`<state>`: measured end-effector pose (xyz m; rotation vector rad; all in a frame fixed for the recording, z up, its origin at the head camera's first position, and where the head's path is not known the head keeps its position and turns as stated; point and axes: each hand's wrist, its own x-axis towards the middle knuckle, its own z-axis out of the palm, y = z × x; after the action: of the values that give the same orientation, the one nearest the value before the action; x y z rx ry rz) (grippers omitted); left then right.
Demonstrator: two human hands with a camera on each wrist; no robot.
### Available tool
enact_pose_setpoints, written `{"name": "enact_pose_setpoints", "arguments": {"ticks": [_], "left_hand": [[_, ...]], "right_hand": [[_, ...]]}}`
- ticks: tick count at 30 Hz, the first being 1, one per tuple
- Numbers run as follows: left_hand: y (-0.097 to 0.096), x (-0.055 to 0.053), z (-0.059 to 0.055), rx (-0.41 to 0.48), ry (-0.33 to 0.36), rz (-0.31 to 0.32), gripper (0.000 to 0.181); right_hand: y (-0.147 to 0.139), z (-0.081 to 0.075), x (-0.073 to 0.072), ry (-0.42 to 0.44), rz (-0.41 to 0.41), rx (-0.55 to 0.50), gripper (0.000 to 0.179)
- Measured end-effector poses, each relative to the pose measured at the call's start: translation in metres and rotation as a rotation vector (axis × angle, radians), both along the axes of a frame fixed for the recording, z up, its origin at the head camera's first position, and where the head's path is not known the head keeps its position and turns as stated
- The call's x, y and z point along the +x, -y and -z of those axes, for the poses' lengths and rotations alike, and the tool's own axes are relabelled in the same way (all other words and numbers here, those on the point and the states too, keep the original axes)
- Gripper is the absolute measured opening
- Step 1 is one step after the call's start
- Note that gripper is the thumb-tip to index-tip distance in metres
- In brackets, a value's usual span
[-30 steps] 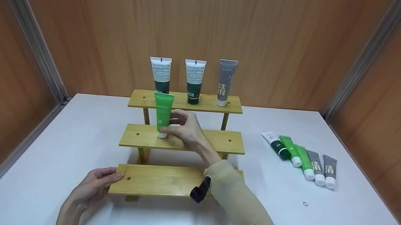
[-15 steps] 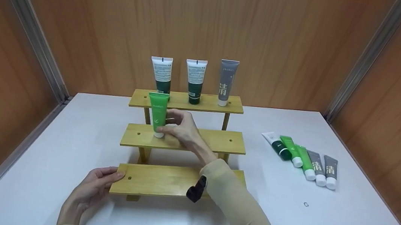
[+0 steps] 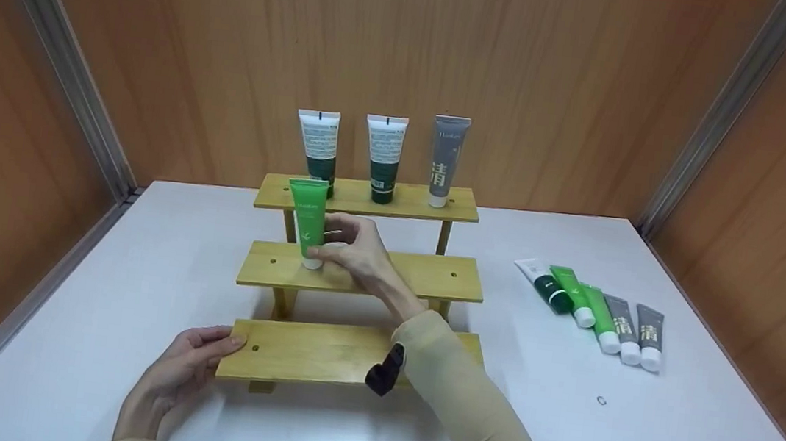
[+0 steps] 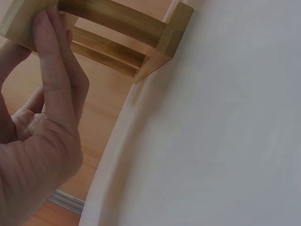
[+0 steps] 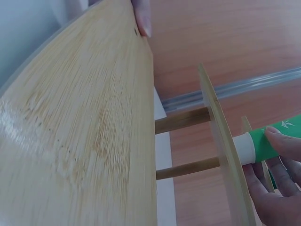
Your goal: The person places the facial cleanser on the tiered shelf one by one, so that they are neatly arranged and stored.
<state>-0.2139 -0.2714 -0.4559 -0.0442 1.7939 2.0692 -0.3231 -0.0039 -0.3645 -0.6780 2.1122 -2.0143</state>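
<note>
Glossy bright green squeeze tube [image 3: 307, 214]: stands cap-down toward the left end of the pale wooden middle shelf [image 3: 424, 276], its smooth white cylindrical cap [image 3: 312, 264] appearing, in my right wrist view, to meet the board.
Tube's long axis: upright, flat crimped end on top, roughly square to the shelf.
Right hand [image 3: 360, 250]: the nearer one, directly right of the tube; I read its grip as narrow, holding the tube low, thumb across the front and fingers behind.
Left hand [image 3: 181, 363]: well apart from the tube, in front and to its left; its grip pinches the left end of the pale wooden bottom shelf [image 3: 311, 352], thumb on top, fingers beneath.
Wood up close: my right wrist camera shows fine streaked grain, a soft shine, straight edges and slim posts [image 5: 186, 121].
Wooden top shelf [image 3: 410, 197]: two white-and-dark-green tubes [image 3: 319, 140] and one matte-looking grey tube [image 3: 447, 153], all upright.
White counter [image 3: 525, 428], right side: five capped tubes [image 3: 600, 317] lie fanned side by side, a small ring [image 3: 601, 400] nearby.
</note>
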Motion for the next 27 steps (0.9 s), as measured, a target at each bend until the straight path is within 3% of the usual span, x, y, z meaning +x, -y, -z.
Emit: {"name": "enact_pose_setpoints", "arguments": {"ticks": [10,18,27], "left_hand": [[0.000,0.002,0.000,0.014,-0.019,0.006,0.028],[-0.001,0.002,0.000,0.001,-0.025,0.002,0.031],[0.000,0.002,0.000,0.012,-0.018,0.006,0.029]], "right_hand": [[-0.001,0.001,0.000,-0.022,-0.012,0.006,0.048],[-0.009,0.000,0.005,-0.070,0.002,0.001,0.046],[-0.047,-0.006,0.024,-0.181,0.070,-0.004,0.038]]}}
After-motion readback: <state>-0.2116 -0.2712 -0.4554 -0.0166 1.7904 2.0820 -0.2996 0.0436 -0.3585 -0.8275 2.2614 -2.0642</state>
